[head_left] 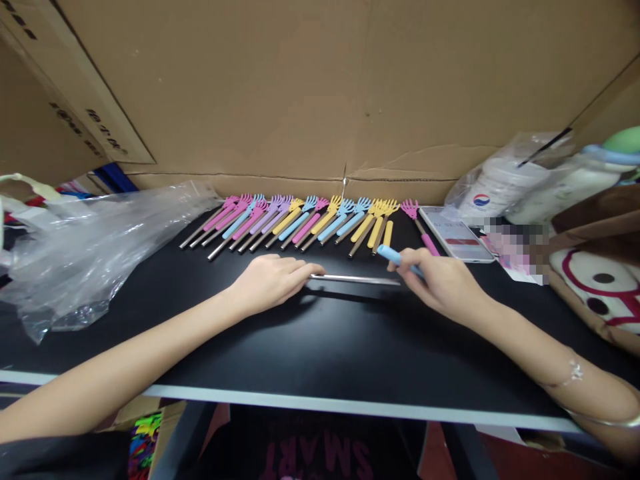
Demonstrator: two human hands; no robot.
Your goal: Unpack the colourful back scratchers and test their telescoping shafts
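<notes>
Well to the left of the left hand (274, 280), on the black tabletop (320, 353), a crumpled clear plastic bag (100, 240). With the left hand, palm down and fingers narrowed, gripping the left end of a slim metal rod (355, 279), so hiding that end from view. Beyond the left hand, from its upper left across to just short of the right hand (440, 280), a row of scratchers (295, 229) with small claw heads and pink, blue, purple and yellow grips, laid side by side, heads pointing away. Between the two hands, the bare stretch of rod, nearly level above a dark shadow, so probably raised off the tabletop. With the right hand, pinching a light-blue sleeve (390, 255) between thumb and fingers, tilted, one end poking out to the left; just beside the rod's right end, but whether touching, cannot tell. Just beyond the right hand, a lone pink scratcher (429, 244); farther right of that hand, a phone (457, 233), a white cup (500, 193) in clear wrapping and a brown plush item (600, 273). In hand, by the look of it: the step of bringing rod and sleeve near each other. For a next move, judging from this pose, a need for a firm left grip and a sleeve turned in line with the rod.
</notes>
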